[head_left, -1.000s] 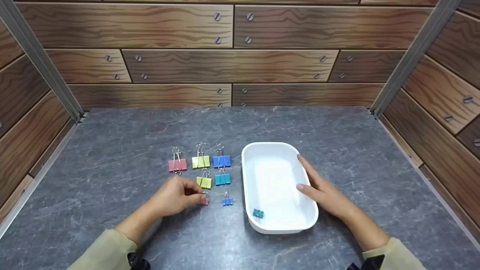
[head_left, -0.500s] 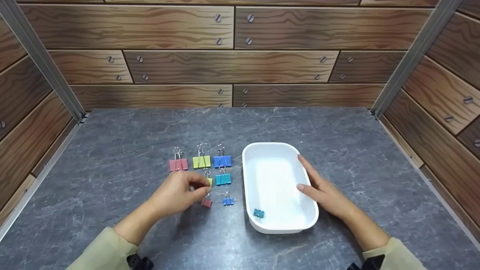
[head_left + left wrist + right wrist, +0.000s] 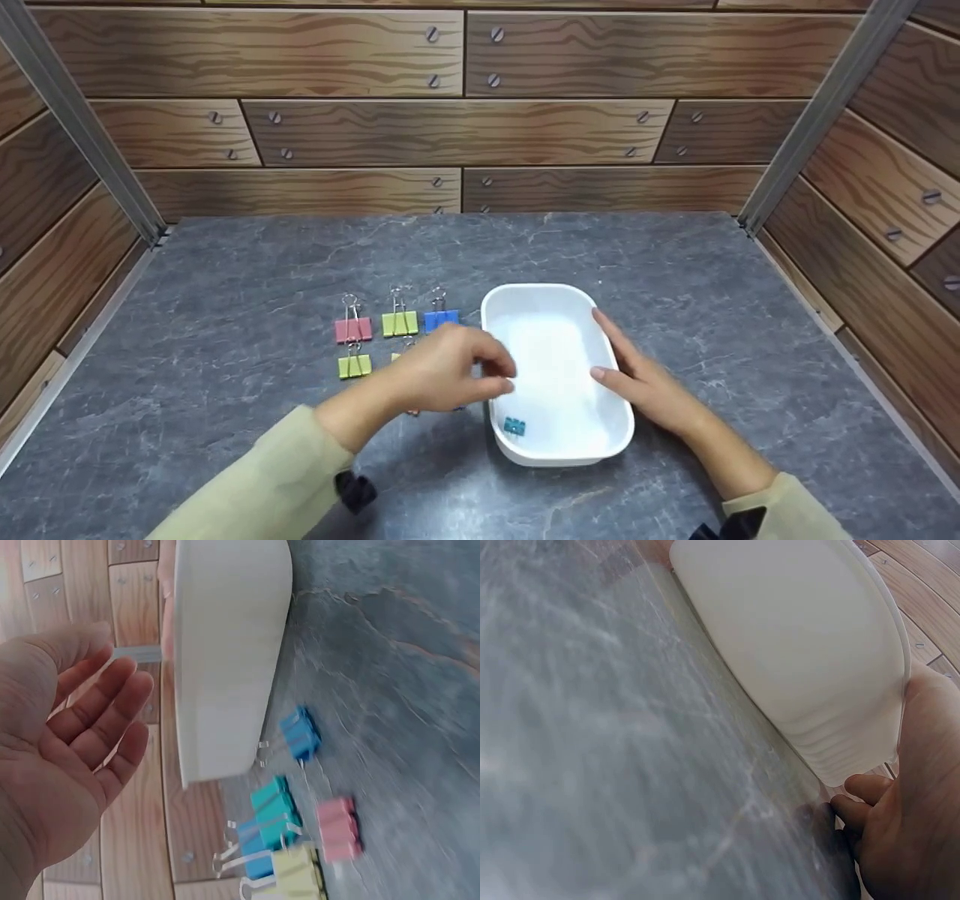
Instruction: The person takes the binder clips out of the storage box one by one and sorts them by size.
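My left hand [image 3: 457,371] hovers over the left rim of a white plastic box [image 3: 559,452], fingers loosely bent. Between thumb and fingers I see nothing in either the head or left wrist view. A small teal binder clip [image 3: 514,426] lies inside the box near its front left corner. My right hand [image 3: 649,390] holds the box's right wall, thumb over the rim and fingers along the outside. Left of the box, binder clips lie in rows: large pink [image 3: 353,330], yellow [image 3: 400,324] and blue [image 3: 441,321], then a medium yellow clip [image 3: 354,366].
Below the left hand, the left wrist view shows a small blue clip [image 3: 300,733], a small pink clip [image 3: 339,830] and a medium teal clip [image 3: 275,810]. The grey marbled tabletop [image 3: 247,300] is enclosed by wood-patterned walls [image 3: 457,131].
My left hand has left the small pink clip, risen and moved right to the box, uncovering the leftmost medium yellow clip. The right hand and box have stayed put.
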Available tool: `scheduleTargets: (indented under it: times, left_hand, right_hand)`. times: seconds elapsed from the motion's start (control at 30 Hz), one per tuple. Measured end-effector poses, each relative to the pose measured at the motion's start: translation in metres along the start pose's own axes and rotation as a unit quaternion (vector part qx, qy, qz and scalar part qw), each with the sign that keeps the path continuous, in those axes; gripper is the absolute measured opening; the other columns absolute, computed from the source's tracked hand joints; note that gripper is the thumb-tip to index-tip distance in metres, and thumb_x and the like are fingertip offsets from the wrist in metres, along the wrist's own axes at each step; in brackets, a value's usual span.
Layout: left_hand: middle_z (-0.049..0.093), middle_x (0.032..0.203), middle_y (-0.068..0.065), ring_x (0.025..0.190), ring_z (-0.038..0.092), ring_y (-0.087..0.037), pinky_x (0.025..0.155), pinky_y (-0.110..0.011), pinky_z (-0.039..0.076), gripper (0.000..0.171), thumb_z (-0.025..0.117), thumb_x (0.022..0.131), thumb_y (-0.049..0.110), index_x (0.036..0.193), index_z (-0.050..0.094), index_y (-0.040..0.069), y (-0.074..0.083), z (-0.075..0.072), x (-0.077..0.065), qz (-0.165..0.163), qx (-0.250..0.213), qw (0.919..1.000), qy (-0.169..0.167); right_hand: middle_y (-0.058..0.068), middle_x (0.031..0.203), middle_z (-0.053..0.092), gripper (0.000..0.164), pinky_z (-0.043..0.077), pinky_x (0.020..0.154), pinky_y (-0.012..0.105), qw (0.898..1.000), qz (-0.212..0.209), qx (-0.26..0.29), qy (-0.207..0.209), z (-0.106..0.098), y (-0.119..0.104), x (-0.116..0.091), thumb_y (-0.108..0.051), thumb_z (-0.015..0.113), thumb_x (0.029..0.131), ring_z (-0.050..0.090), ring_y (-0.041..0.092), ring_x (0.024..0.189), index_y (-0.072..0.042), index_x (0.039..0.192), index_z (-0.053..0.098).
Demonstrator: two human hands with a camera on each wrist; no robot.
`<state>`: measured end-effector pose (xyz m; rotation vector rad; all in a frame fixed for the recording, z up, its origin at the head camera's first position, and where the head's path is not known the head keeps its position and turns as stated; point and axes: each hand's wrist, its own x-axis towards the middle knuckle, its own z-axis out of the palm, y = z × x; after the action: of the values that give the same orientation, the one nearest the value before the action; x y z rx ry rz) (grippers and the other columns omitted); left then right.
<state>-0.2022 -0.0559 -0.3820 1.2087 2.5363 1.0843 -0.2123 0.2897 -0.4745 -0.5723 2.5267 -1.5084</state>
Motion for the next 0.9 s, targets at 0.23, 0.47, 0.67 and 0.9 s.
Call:
scheduleTargets:
  times: [0.23,0.47,0.67,0.9]
  left_hand:
    - [0.075,0.092,0.009,0.086,0.066,0.000,0.085,-0.032,0.060,0.011,0.081,0.095,0.012,0.105,0.082,0.007,-0.004,0.011,0.025,0.017,-0.012,0.9966,-0.079]
    - [0.077,0.090,0.008,0.084,0.065,0.002,0.079,-0.019,0.053,0.013,0.085,0.091,0.013,0.102,0.083,0.008,-0.007,0.015,0.035,0.020,0.011,0.9904,-0.136]
    - [0.074,0.087,0.015,0.086,0.064,0.000,0.080,-0.019,0.053,0.015,0.088,0.089,0.017,0.102,0.084,0.011,-0.009,0.018,0.039,-0.006,0.029,0.9835,-0.178]
    - [0.071,0.082,0.018,0.084,0.061,-0.003,0.078,-0.019,0.051,0.014,0.090,0.087,0.017,0.099,0.084,0.014,-0.010,0.024,0.041,-0.019,0.051,0.9779,-0.202]
  right_hand:
    - [0.016,0.174,0.022,0.080,0.045,0.106,0.026,1.000,0.007,0.011,-0.008,0.001,0.000,0.000,-0.029,0.064,0.107,0.030,0.035,0.154,-0.036,0.171,0.016]
    - [0.015,0.173,0.023,0.080,0.048,0.105,0.030,0.999,0.016,0.030,-0.014,0.001,-0.002,0.000,-0.028,0.063,0.108,0.032,0.035,0.154,-0.037,0.171,0.014]
    - [0.013,0.174,0.021,0.080,0.045,0.106,0.023,1.000,0.016,0.011,-0.005,0.001,-0.002,0.000,-0.030,0.064,0.107,0.029,0.033,0.155,-0.038,0.171,0.015]
    - [0.013,0.174,0.021,0.081,0.047,0.104,0.024,1.000,0.013,0.008,0.000,0.000,-0.001,-0.001,-0.030,0.065,0.106,0.031,0.032,0.153,-0.038,0.170,0.017]
